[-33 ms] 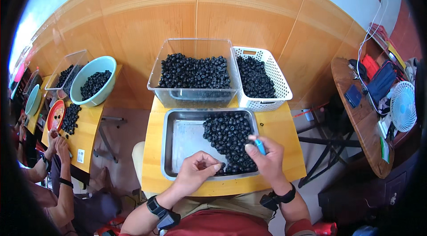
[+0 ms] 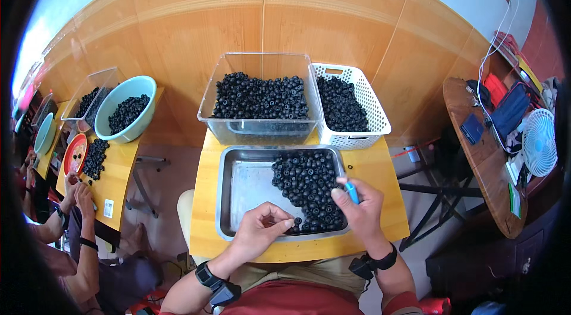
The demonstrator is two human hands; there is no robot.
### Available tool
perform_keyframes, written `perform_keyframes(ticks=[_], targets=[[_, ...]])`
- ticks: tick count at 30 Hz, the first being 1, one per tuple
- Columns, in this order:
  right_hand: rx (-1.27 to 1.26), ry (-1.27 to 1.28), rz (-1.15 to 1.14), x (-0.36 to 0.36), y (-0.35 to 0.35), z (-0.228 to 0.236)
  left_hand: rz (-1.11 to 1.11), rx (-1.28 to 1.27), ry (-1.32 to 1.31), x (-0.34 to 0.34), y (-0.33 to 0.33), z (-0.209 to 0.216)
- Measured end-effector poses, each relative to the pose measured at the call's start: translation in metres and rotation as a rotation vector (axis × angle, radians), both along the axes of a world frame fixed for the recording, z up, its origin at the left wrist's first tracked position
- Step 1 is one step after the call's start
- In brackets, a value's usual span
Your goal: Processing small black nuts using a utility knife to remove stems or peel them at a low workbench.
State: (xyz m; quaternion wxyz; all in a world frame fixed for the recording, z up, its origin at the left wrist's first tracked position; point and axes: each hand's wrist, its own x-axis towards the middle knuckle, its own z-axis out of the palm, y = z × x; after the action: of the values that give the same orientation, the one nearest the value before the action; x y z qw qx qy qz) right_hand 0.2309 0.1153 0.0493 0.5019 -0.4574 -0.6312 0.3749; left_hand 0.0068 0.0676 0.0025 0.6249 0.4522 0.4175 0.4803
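A metal tray [image 2: 241, 181] lies on the small table before me, with a heap of small black round pieces [image 2: 306, 181] with holes over its right side. My left hand [image 2: 262, 229] is over the tray's near edge, thumb and fingers pinched together at one small black piece [image 2: 297, 221]. My right hand [image 2: 364, 208] is closed around a slim tool with a blue handle [image 2: 352, 191], above the tray's right rim. The tool's working end is hidden by my fingers or too small to tell.
Behind the tray stand a clear plastic bin [image 2: 262, 131] and a white perforated basket [image 2: 372, 110], both holding more black pieces. At left, another person's hands [image 2: 77, 193] work beside a red dish [image 2: 72, 145] and a pale green basin [image 2: 146, 119]. A fan [image 2: 540, 141] stands on the side table at right.
My right hand has shifted slightly to the right, and the blue-handled tool has tilted more. My left hand stays almost in place.
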Motion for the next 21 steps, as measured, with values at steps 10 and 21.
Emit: perform_keyframes(ticks=[10,21], targets=[[0.211,0.097,-0.247,0.014,0.067,0.039,0.029,0.141,0.526,-0.013,-0.004,0.013],[0.166,-0.023,-0.270,0.038,0.140,-0.006,0.031,0.275,0.819,-0.016,0.010,0.003]])
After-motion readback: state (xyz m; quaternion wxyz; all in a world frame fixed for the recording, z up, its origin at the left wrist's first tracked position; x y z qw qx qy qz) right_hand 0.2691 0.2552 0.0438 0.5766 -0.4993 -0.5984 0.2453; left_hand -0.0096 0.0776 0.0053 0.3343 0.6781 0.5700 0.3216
